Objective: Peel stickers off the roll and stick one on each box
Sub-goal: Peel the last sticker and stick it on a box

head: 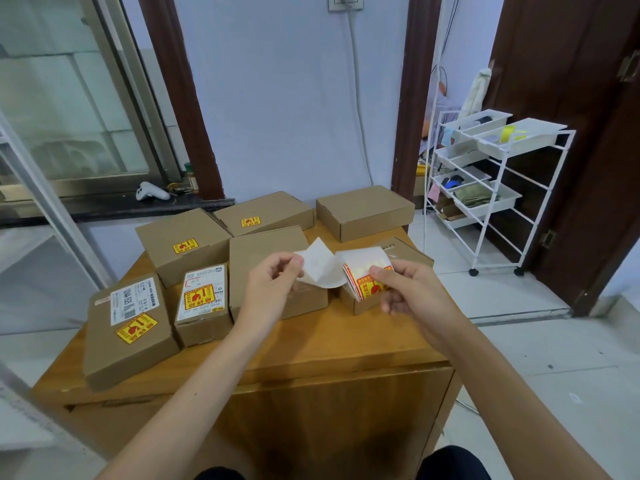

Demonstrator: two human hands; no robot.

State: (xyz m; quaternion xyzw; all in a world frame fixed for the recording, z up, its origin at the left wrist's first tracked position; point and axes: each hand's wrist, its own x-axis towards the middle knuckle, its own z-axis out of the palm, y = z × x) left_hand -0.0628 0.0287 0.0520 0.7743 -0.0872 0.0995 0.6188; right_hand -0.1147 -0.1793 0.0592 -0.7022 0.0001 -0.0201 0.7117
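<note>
Several brown cardboard boxes lie on a wooden cabinet top (346, 344). The front-left box (128, 327), the small box beside it (204, 303), the box behind them (180, 244) and the back middle box (263, 213) each carry a yellow-and-red sticker. The middle box (266, 247), the back right box (363, 209) and the right box (405, 251) show bare lids. My right hand (405, 289) holds the sticker roll (363, 275) above the boxes. My left hand (273, 278) pinches the white backing strip (318, 265) that curls off the roll.
A white wire trolley (491, 188) with trays stands on the tiled floor to the right, in front of a dark door. A window sill with a white controller (150, 191) runs along the back left. A blue wall rises behind the cabinet.
</note>
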